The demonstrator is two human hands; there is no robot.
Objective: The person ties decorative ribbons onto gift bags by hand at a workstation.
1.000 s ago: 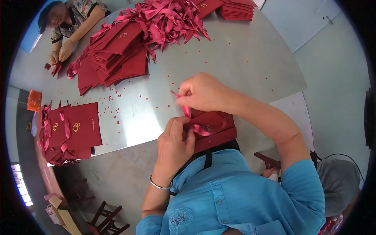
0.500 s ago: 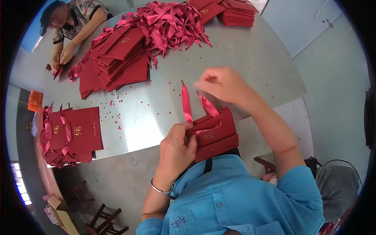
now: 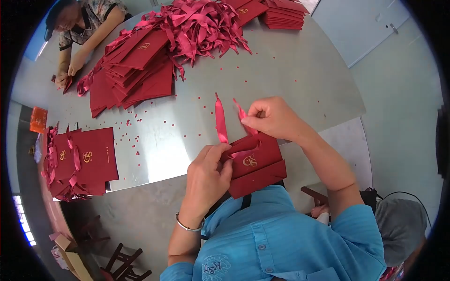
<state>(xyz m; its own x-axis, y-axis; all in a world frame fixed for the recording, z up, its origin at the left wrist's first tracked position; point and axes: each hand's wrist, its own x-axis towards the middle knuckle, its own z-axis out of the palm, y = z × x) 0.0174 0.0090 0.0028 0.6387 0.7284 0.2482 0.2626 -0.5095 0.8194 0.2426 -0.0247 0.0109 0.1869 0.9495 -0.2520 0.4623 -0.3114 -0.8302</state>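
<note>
At the table's near edge, a dark red paper bag [image 3: 262, 165] with a gold emblem lies flat against my body. My left hand [image 3: 208, 175] grips its left edge, thumb and fingers closed on the bag near one ribbon end. A pink ribbon [image 3: 220, 119] is threaded through the bag; its left end points away across the tabletop, and a short loop crosses the bag's front. With thumb and index finger, my right hand [image 3: 272, 117] pinches the ribbon's other end just above the bag's right side.
A pile of loose pink ribbons [image 3: 201, 28] covers the far middle, beside stacked red bags [image 3: 136, 70]. More bags [image 3: 281, 14] sit at the far right. Ribboned bags [image 3: 91, 154] lie at the left edge. Small red paper dots are scattered about. A co-worker [image 3: 89, 28] handles something red.
My right hand has come down and closed on the right ribbon end. My left hand still grips the bag. At far left, the co-worker's hands have shifted slightly.
</note>
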